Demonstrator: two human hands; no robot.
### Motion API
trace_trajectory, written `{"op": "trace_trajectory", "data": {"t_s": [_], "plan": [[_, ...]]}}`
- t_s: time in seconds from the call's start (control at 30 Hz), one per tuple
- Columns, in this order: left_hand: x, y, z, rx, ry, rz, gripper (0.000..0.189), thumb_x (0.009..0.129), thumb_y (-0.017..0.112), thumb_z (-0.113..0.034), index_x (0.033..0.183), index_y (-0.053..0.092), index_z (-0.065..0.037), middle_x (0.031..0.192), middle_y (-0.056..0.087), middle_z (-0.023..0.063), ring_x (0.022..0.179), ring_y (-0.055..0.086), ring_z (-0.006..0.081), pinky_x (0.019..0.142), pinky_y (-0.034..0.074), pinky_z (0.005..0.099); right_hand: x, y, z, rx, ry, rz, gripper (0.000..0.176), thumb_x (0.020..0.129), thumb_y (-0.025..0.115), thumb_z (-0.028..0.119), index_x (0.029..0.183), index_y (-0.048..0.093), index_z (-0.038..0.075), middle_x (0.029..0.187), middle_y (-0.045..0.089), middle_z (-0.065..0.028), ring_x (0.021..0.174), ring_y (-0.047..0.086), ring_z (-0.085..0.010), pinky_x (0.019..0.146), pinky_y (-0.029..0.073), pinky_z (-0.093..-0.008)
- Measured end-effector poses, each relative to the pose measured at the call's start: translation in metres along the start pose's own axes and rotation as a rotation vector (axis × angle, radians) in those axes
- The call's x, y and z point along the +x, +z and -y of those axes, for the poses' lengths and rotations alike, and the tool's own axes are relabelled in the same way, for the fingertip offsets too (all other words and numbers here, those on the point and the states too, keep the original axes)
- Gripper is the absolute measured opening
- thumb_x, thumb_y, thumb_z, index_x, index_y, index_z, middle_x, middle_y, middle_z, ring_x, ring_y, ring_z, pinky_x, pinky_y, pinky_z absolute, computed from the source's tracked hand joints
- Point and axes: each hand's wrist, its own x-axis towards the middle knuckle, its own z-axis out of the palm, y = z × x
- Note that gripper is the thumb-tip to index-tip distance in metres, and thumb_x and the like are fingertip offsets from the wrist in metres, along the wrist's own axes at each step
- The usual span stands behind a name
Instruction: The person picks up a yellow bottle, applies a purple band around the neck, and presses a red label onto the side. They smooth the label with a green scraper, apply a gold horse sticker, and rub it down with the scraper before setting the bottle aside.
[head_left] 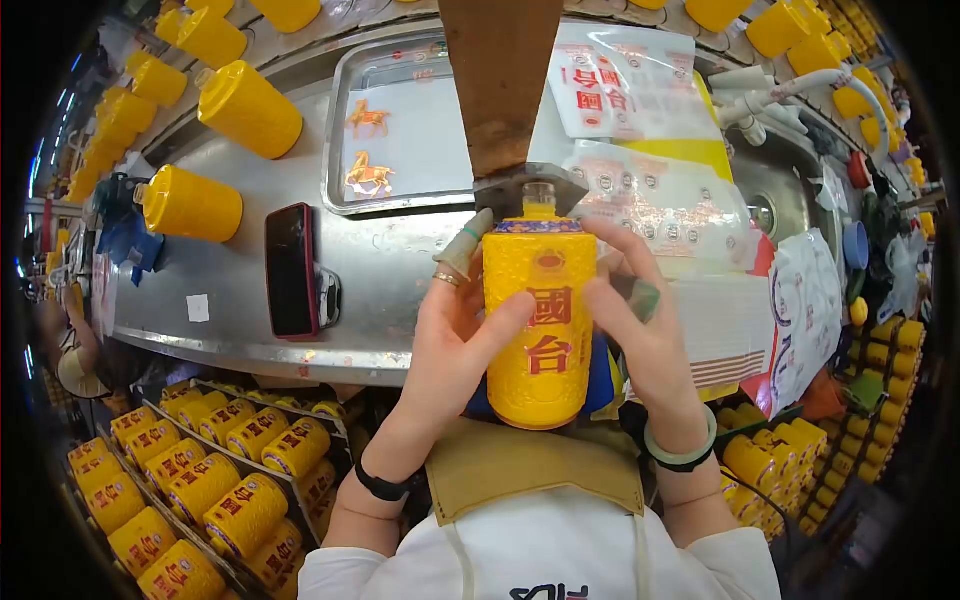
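A yellow bottle (540, 390) with red characters, a blue patterned collar and a clear neck is between my hands, its neck toward a dark metal piece (500, 186) below a brown post. My left hand (450, 325) holds the bottle's left side, thumb across the front beside the upper character; a finger wears a pale cover. Along the right side, my right hand (645, 325) grips the bottle, thumb near its upper edge, with a greenish cover on one finger. Sheets of printed labels (660, 200) lie behind my right hand.
A metal tray (340, 150) holds two gold horse figures (370, 175). A phone (291, 270) lies on the steel table (190, 270). Yellow bottles (195, 203) stand at the left and along the back. Crates of labelled bottles (250, 515) sit below. A sink (775, 205) is at the right.
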Motion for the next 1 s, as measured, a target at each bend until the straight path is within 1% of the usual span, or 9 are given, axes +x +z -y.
{"op": "trace_trajectory", "data": {"t_s": [0.07, 0.1, 0.17, 0.33, 0.4, 0.47, 0.5, 0.67, 1.0], "plan": [[0.000, 0.002, -0.003, -0.010, -0.011, -0.004, 0.074, 0.100, 0.067, -0.002, 0.162, 0.026, 0.001, 0.153, 0.048, 0.0151, 0.140, 0.050, 0.0222, 0.117, 0.041, 0.0389, 0.000, 0.002, -0.004, -0.088, -0.109, 0.021, 0.057, 0.093, 0.078, 0.012, 0.144, 0.055, 0.007, 0.092, 0.050, 0.0052, 0.085, 0.045, -0.0055, 0.077, 0.039, -0.0203], [0.000, 0.004, -0.004, -0.019, -0.018, -0.008, 0.077, 0.099, 0.068, 0.000, 0.162, 0.025, 0.001, 0.153, 0.047, 0.0153, 0.139, 0.050, 0.0224, 0.116, 0.043, 0.0389, 0.000, 0.002, -0.005, -0.088, -0.105, 0.020, 0.057, 0.093, 0.078, 0.012, 0.144, 0.055, 0.007, 0.092, 0.050, 0.0052, 0.085, 0.045, -0.0055, 0.077, 0.039, -0.0203], [0.000, 0.004, -0.004, -0.026, -0.022, -0.009, 0.077, 0.099, 0.068, 0.000, 0.162, 0.025, 0.001, 0.153, 0.047, 0.0153, 0.140, 0.050, 0.0225, 0.116, 0.043, 0.0388, 0.001, 0.002, -0.007, -0.133, -0.117, 0.000, 0.062, 0.089, 0.082, 0.013, 0.145, 0.054, 0.008, 0.094, 0.049, 0.0054, 0.084, 0.044, -0.0061, 0.078, 0.039, -0.0207], [0.000, 0.004, -0.005, -0.020, -0.040, -0.020, 0.076, 0.099, 0.068, -0.001, 0.162, 0.025, 0.001, 0.154, 0.047, 0.0155, 0.140, 0.050, 0.0228, 0.116, 0.043, 0.0392, 0.000, 0.003, -0.009, -0.105, -0.104, 0.003, 0.062, 0.090, 0.082, 0.012, 0.145, 0.054, 0.008, 0.093, 0.050, 0.0056, 0.083, 0.044, -0.0058, 0.077, 0.039, -0.0210], [0.001, 0.003, -0.003, -0.039, -0.013, -0.009, 0.076, 0.099, 0.068, -0.002, 0.162, 0.025, 0.001, 0.154, 0.047, 0.0153, 0.140, 0.050, 0.0229, 0.116, 0.043, 0.0394, 0.001, 0.004, -0.006, -0.106, -0.097, -0.002, 0.061, 0.090, 0.081, 0.012, 0.145, 0.054, 0.008, 0.093, 0.050, 0.0056, 0.083, 0.044, -0.0055, 0.077, 0.039, -0.0211], [0.001, 0.002, -0.001, -0.040, -0.018, -0.014, 0.075, 0.100, 0.068, -0.002, 0.162, 0.026, 0.001, 0.153, 0.047, 0.0152, 0.140, 0.050, 0.0230, 0.117, 0.042, 0.0395, 0.000, 0.007, 0.002, 0.012, -0.035, -0.002, 0.059, 0.092, 0.079, 0.010, 0.145, 0.054, 0.007, 0.091, 0.050, 0.0059, 0.084, 0.045, -0.0048, 0.077, 0.039, -0.0209], [0.001, 0.002, 0.000, -0.039, -0.015, -0.017, 0.074, 0.100, 0.067, -0.003, 0.162, 0.026, 0.001, 0.153, 0.048, 0.0151, 0.140, 0.050, 0.0230, 0.117, 0.042, 0.0395, 0.000, 0.007, 0.000, 0.012, -0.032, -0.003, 0.059, 0.092, 0.079, 0.010, 0.145, 0.054, 0.007, 0.091, 0.050, 0.0059, 0.084, 0.045, -0.0048, 0.077, 0.039, -0.0209], [0.001, 0.002, 0.000, -0.033, -0.013, -0.030, 0.073, 0.101, 0.067, -0.004, 0.162, 0.027, 0.001, 0.153, 0.048, 0.0152, 0.140, 0.050, 0.0228, 0.118, 0.041, 0.0398, 0.002, 0.005, -0.006, -0.043, -0.098, 0.023, 0.057, 0.093, 0.077, 0.008, 0.145, 0.053, 0.006, 0.090, 0.050, 0.0063, 0.083, 0.046, -0.0040, 0.076, 0.038, -0.0201], [0.001, 0.006, 0.000, -0.020, 0.028, -0.029, 0.073, 0.101, 0.066, -0.002, 0.162, 0.027, 0.001, 0.152, 0.049, 0.0156, 0.139, 0.051, 0.0224, 0.117, 0.042, 0.0385, 0.001, 0.007, -0.005, -0.047, -0.102, 0.005, 0.057, 0.093, 0.077, 0.008, 0.145, 0.053, 0.006, 0.089, 0.050, 0.0071, 0.082, 0.045, -0.0032, 0.075, 0.038, -0.0196]]}}
